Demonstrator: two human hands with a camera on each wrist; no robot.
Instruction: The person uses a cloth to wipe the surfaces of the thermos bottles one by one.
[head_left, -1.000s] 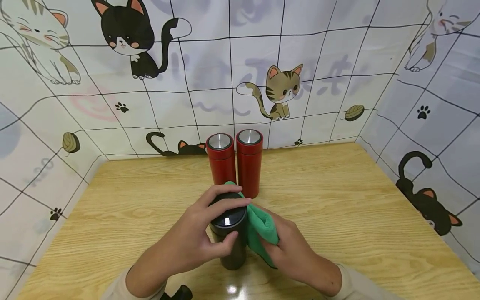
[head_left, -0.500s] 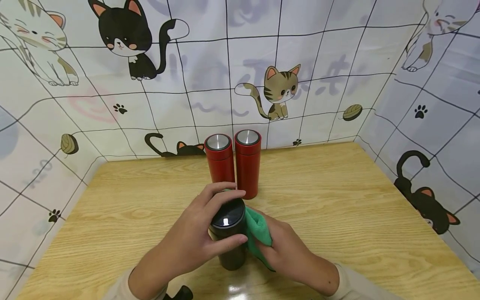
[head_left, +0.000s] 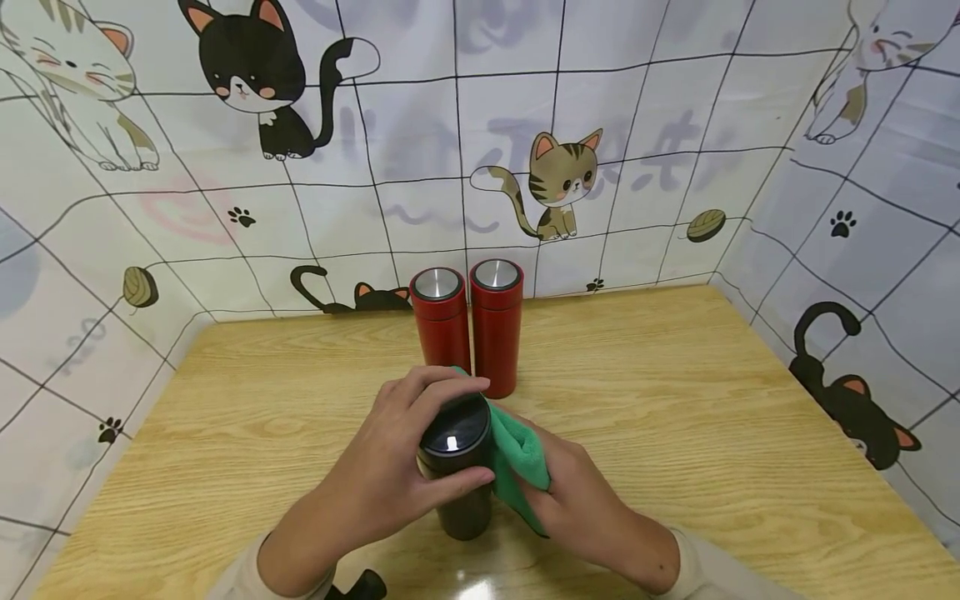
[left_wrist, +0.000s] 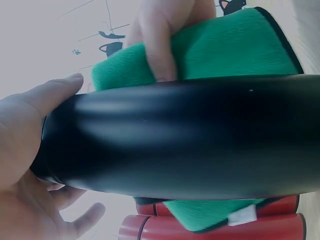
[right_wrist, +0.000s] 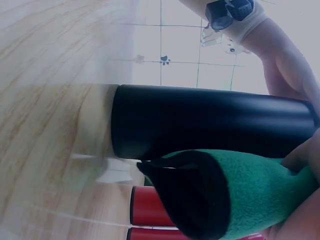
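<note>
A black thermos bottle [head_left: 465, 510] stands upright on the table near its front. My left hand [head_left: 382, 471] grips it round the lid, thumb on the near side and fingers over the far side. In my right hand [head_left: 581, 500] is a green cloth with a dark edge [head_left: 519, 450], pressed against the bottle's right side. The left wrist view shows the cloth [left_wrist: 235, 50] spread behind the bottle [left_wrist: 180, 137], with a right-hand finger laid over it. In the right wrist view the cloth [right_wrist: 260, 192] hangs folded beside the bottle [right_wrist: 200, 120].
Two red thermos bottles with silver-topped lids [head_left: 441, 321] [head_left: 498, 333] stand side by side just behind the black one. The wooden table [head_left: 637, 375] is bounded by a cat-patterned, grid-lined backdrop [head_left: 420, 125] on three sides. A small black object [head_left: 363, 586] shows by the left sleeve.
The cloth and right hand shift slightly along the black bottle's side. My left thumb and fingers have shifted a little on the lid. The red bottles stay in place.
</note>
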